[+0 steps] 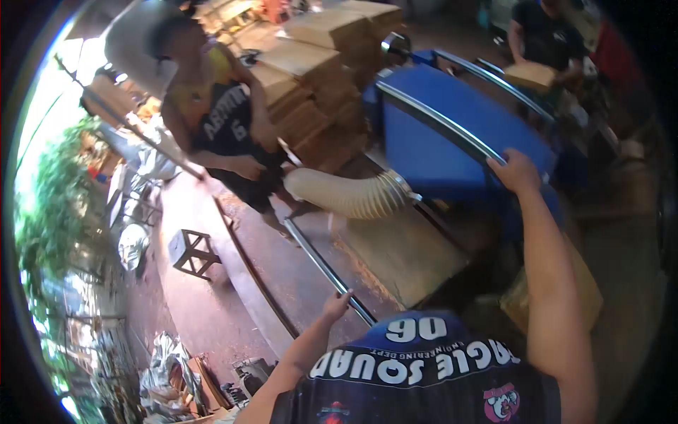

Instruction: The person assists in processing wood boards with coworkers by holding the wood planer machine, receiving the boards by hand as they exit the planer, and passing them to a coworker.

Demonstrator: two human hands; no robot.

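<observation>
My left hand is closed around a shiny metal bar, which slants from near the other person's feet down toward my body. My right hand is wrapped over the lower end of a chrome rail on the top edge of a blue machine. From beside the machine, a ribbed cream-coloured hose runs left toward the person. A dark shirt with white lettering covers my chest between both arms.
A person in a dark jersey stands ahead on the left; another person holds a board at the far right. Stacked boxes or boards rise behind the hose. A small stool stands on the floor at left, near bagged clutter.
</observation>
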